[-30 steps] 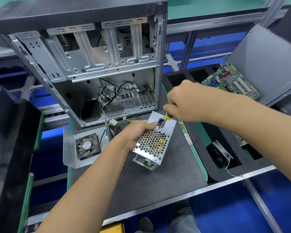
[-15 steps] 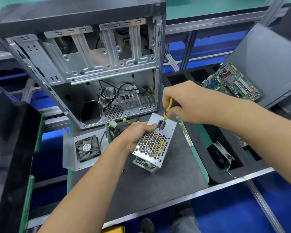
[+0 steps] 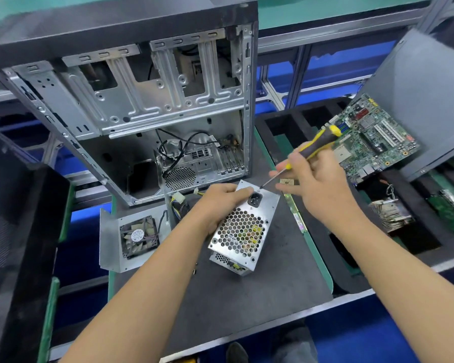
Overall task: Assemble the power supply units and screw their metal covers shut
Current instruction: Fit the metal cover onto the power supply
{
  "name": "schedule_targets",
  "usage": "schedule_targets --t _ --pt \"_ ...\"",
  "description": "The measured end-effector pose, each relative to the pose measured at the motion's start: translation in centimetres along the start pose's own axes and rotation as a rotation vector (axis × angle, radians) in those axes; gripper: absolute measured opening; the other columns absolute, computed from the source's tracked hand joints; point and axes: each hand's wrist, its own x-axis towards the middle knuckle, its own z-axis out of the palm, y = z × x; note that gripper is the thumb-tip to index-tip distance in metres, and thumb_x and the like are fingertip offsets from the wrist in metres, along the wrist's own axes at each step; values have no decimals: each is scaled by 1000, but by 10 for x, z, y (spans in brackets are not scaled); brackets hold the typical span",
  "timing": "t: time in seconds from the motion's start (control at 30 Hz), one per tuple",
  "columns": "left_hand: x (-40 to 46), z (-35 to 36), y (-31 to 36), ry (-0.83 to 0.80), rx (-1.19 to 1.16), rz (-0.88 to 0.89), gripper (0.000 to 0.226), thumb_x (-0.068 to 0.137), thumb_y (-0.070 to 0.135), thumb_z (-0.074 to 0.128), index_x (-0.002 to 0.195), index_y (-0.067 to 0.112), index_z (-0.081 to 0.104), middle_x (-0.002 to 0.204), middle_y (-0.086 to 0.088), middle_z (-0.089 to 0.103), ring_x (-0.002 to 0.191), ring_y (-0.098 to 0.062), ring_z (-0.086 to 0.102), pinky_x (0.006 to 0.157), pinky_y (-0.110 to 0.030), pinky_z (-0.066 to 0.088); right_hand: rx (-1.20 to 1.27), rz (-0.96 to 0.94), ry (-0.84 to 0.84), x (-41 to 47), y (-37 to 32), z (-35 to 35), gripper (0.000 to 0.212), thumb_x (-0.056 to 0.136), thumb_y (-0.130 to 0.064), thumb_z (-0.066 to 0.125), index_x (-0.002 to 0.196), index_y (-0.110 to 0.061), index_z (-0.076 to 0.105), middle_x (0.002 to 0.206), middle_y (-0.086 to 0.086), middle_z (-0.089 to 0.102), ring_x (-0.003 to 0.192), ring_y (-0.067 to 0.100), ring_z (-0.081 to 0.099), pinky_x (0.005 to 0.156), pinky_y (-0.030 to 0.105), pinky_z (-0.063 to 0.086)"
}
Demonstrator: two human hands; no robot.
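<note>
Now your hands work the silver perforated power supply unit [image 3: 243, 229].
Your left hand [image 3: 222, 199] grips it; your right hand [image 3: 313, 184] holds the yellow-and-black screwdriver [image 3: 303, 155], tip on its top edge.

Your 2 forearms come into view bare from the bottom edge up to the wrists, with no sleeves, cuffs or gloves on them. Your left hand [image 3: 222, 203] and your right hand [image 3: 316, 183] are both uncovered, and neither wrist carries a watch, a band or a strap. No rings show on the fingers that can be seen. Down at the bottom edge, between your arms, you can make out dark grey trousers [image 3: 294, 341] and the toe of 1 dark shoe [image 3: 236, 352].
</note>
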Motion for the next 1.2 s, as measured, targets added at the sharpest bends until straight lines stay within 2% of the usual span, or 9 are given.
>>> schedule_targets --t 0.17,0.4,0.57,0.7,0.87,0.93,1.0,1.1,1.2 --pt "7 14 9 72 27 6 16 88 21 75 96 7 74 85 -20 75 75 -31 71 77 -45 56 263 130 175 2 23 1 12 107 -26 39 100 -17 39 100 15 67 92 31 74 75 43 62" --pt "9 14 16 129 59 46 10 79 10 81 87 11 74 75 -11 76 63 -22 72 57 -29 59 305 142 209 2 42 4 15 108 -30 38 102 -16 38 103 17 64 93 30 74 75 41 62" --pt "5 16 22 171 144 67 18 75 12 83 62 23 77 73 -11 73 67 -24 59 67 -37 49 303 162 194 2 40 4 15 108 -28 37 101 -15 38 102 16 66 92 30 74 77 44 61" --pt "4 16 23 180 189 83 17 76 15 83 61 21 76 64 -2 69 66 -18 53 57 -28 43 260 153 175 2 38 6 13 108 -26 37 99 -16 39 99 12 67 90 28 74 79 46 61" --pt "4 15 23 179 181 89 21 77 10 82 59 19 76 67 -2 73 58 -8 61 56 -18 51 194 124 151 3 35 8 7 106 -23 42 101 -19 42 90 1 71 88 25 75 80 48 61" --pt "4 16 23 177 168 92 24 78 7 80 58 20 76 69 -4 74 62 -10 62 61 -20 53 152 102 122 4 33 7 5 104 -20 47 100 -22 45 87 -5 71 88 24 75 81 51 60" --pt "4 17 23 179 152 87 26 78 6 80 58 23 77 72 -9 74 68 -15 63 70 -29 54 116 70 97 5 30 6 8 101 -17 55 98 -22 50 86 -14 69 88 23 75 84 52 59" --pt "3 17 22 186 131 70 29 78 4 79 56 24 76 70 -10 73 69 -22 63 69 -34 53 -48 -41 69 7 24 3 11 93 -19 66 93 -27 58 89 -13 69 89 16 72 85 40 55" --pt "3 17 22 182 102 55 24 78 4 79 59 19 76 71 -13 73 62 -20 62 60 -28 51 -232 -126 42 9 16 1 21 86 -17 74 88 -31 59 88 -16 68 82 7 69 78 27 51"
